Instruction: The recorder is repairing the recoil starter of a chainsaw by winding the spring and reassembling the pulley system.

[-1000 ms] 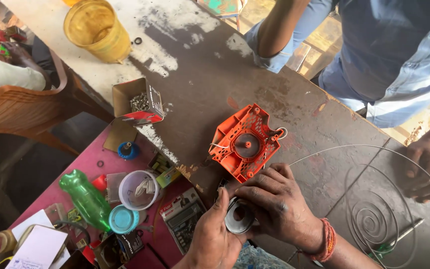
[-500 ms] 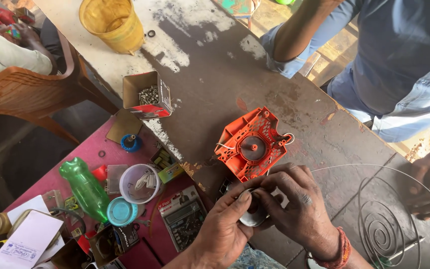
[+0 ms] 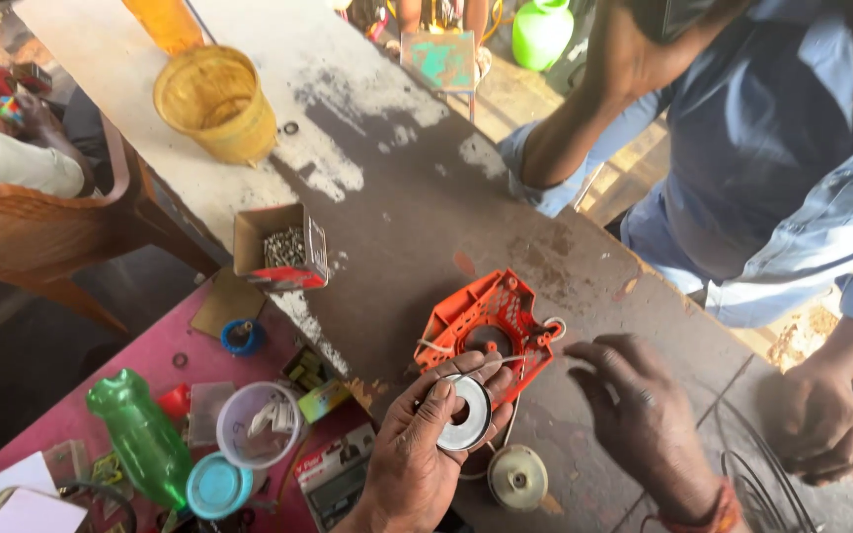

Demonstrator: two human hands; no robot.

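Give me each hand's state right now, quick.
Left hand: closed on a flat silver metal ring disc.
Right hand: open, fingers spread, holding nothing, above the worn grey workbench.

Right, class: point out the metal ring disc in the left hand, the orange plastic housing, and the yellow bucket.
metal ring disc (image 3: pixel 468 413), head view, on its flat silver face.
orange plastic housing (image 3: pixel 466 314), head view, on its upper left wall.
yellow bucket (image 3: pixel 234 133), head view, on its outer side.

Shiny metal ring (image 3: pixel 466 412), orange plastic housing (image 3: pixel 491 331), worn rough tabletop (image 3: pixel 417 197)
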